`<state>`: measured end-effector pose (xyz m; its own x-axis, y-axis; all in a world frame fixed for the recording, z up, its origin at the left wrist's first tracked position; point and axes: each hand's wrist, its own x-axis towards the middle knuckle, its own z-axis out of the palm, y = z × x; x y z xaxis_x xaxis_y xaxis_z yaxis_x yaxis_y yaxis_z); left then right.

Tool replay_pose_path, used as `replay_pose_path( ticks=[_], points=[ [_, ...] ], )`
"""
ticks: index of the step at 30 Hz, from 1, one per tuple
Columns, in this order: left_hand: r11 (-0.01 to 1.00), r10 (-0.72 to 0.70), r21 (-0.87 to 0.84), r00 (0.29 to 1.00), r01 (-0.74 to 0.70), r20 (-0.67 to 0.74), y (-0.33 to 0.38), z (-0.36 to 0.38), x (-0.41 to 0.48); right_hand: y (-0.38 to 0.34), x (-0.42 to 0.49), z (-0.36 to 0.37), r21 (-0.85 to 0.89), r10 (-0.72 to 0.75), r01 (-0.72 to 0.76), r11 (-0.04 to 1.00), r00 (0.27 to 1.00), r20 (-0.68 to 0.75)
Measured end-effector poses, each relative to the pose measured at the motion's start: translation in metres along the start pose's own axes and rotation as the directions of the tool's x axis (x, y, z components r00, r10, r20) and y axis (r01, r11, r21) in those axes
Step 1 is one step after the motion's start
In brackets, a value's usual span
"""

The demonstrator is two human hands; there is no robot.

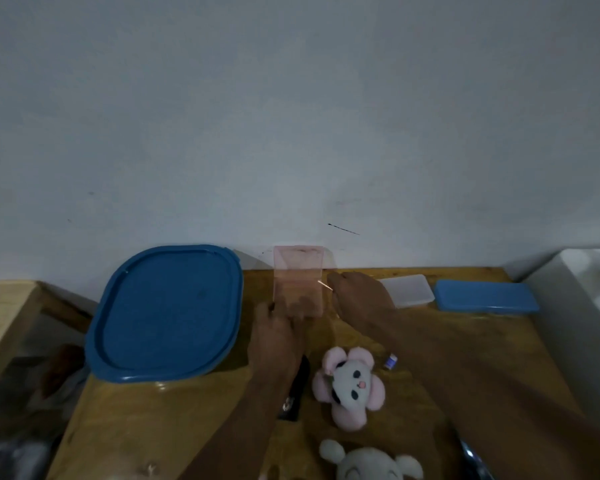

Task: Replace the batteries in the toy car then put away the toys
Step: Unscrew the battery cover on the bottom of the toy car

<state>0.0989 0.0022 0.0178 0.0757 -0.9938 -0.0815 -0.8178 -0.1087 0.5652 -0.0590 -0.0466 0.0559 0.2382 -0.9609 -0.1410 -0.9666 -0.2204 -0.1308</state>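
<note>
The left hand (278, 336) grasps the pink clear box (298, 282) at its near end; the right hand (357, 292) lies released just beside it, equally close.

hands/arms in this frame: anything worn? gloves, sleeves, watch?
Nothing worn shows. The left hand and right hand are bare, without gloves, and both forearms are uncovered down to the frame edge, with no sleeve in view. No watch or ring is discernible, though the picture is dim and blurred.

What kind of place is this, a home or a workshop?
Probably a home, perhaps a child's room: plush toys lie on a wooden table pushed against a plain wall, with lidded plastic boxes for storage.
</note>
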Motion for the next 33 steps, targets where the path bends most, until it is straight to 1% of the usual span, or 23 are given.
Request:
replay_pose_path(
  ticks=[4, 9, 11, 15, 18, 20, 24, 26, 29, 33],
  points=[
    [0.975, 0.197, 0.097, 0.980, -0.198, 0.020, 0.026, -0.003, -0.018, 0.028, -0.043, -0.006, 0.075, 0.115, -0.113, 0.991, 0.993, -0.021],
    [0.946, 0.306, 0.091, 0.950, -0.311, 0.066, 0.065, 0.014, -0.050, 0.071, -0.106, -0.015, 0.113, 0.202, -0.197, 0.974, 0.979, -0.032],
    [0.939, 0.324, 0.092, 0.943, -0.330, 0.078, 0.082, 0.025, -0.067, 0.089, -0.133, -0.016, 0.114, 0.244, -0.238, 0.965, 0.969, -0.044],
    [0.942, 0.304, 0.112, 0.946, -0.316, 0.111, 0.116, 0.057, -0.111, 0.131, -0.184, 0.000, 0.127, 0.292, -0.286, 0.950, 0.956, -0.035],
    [0.941, 0.307, 0.107, 0.943, -0.321, 0.126, 0.136, 0.084, -0.149, 0.155, -0.225, 0.014, 0.194, 0.270, -0.263, 0.945, 0.963, -0.007],
    [0.955, 0.266, 0.097, 0.956, -0.279, 0.125, 0.152, 0.099, -0.174, 0.166, -0.250, 0.020, 0.219, 0.257, -0.257, 0.941, 0.966, 0.032],
    [0.985, 0.100, 0.117, 0.973, -0.126, 0.207, 0.182, 0.118, -0.223, 0.183, -0.288, 0.035, 0.179, 0.271, -0.278, 0.944, 0.960, 0.066],
    [0.986, 0.022, 0.155, 0.970, -0.061, 0.242, 0.191, 0.128, -0.238, 0.188, -0.304, 0.043, 0.183, 0.262, -0.270, 0.945, 0.963, 0.065],
    [0.971, -0.060, 0.237, 0.962, -0.005, 0.265, 0.204, 0.137, -0.251, 0.194, -0.321, 0.048, 0.249, 0.248, -0.257, 0.934, 0.966, 0.067],
    [0.947, -0.163, 0.314, 0.941, 0.065, 0.296, 0.221, 0.147, -0.258, 0.204, -0.334, 0.059, 0.288, 0.275, -0.289, 0.913, 0.957, 0.089]
  ],
)
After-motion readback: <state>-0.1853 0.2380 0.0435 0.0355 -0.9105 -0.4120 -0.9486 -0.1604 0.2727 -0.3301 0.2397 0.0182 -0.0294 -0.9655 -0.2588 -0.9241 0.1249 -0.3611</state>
